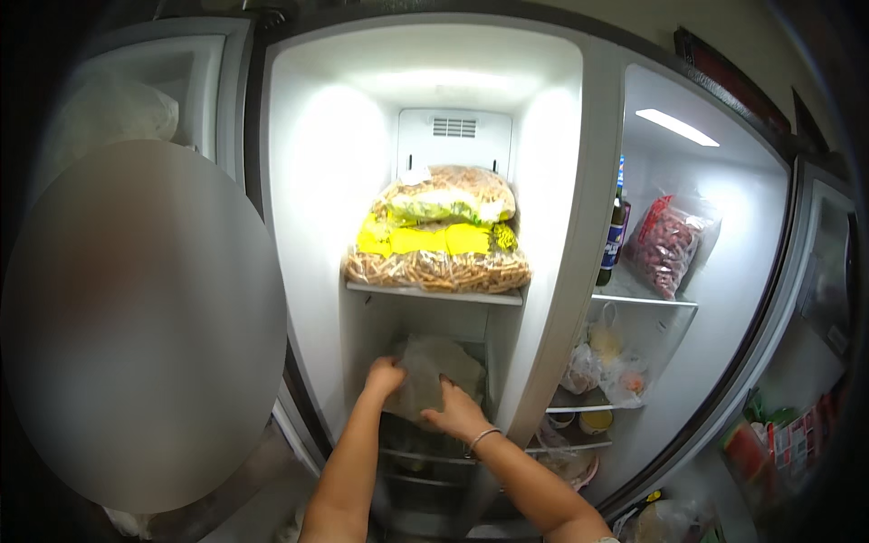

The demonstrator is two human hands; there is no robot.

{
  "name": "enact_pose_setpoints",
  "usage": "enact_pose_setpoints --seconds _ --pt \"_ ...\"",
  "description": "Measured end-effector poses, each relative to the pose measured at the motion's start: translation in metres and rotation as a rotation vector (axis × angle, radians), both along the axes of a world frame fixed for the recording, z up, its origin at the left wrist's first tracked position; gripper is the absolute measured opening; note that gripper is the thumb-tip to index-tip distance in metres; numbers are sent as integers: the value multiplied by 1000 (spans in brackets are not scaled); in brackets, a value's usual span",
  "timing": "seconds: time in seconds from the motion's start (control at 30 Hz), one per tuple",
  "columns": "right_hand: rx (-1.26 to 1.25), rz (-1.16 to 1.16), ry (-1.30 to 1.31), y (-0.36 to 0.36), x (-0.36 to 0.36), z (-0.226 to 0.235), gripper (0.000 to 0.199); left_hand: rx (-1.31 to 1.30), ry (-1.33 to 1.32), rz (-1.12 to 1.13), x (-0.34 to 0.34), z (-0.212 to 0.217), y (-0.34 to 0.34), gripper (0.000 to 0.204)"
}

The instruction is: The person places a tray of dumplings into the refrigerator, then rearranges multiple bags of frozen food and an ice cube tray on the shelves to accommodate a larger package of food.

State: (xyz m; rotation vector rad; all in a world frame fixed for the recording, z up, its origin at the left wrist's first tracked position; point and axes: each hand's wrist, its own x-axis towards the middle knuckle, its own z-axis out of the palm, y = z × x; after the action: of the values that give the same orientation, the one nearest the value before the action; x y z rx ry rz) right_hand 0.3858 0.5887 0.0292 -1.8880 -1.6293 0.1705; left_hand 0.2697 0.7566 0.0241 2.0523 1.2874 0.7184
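Grey-wrapped bag [434, 376] sits between both hands in the freezer compartment: left hand [385, 376] curled on its left edge, right hand [459, 414] gripping its lower right. Above them, a shelf [434, 293] carries stacked fries bags [438, 237].

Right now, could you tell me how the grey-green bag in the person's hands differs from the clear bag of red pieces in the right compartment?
The grey-green bag is dull and opaque; the clear bag of red pieces shows its contents. The grey-green bag sits low in the left compartment, gripped by the left hand and right hand; the red-filled bag rests untouched on a higher shelf. Both are soft bags.
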Motion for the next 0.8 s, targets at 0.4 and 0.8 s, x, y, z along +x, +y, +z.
enact_pose_setpoints --seconds 0.4,0.8 --pt "159 -198 24 93 3 14 73 225 -273 -260 0 69 -56 32" --pt "884 165 -101 19 -35 147 27 684 -871 -43 -10 168 -80 20"
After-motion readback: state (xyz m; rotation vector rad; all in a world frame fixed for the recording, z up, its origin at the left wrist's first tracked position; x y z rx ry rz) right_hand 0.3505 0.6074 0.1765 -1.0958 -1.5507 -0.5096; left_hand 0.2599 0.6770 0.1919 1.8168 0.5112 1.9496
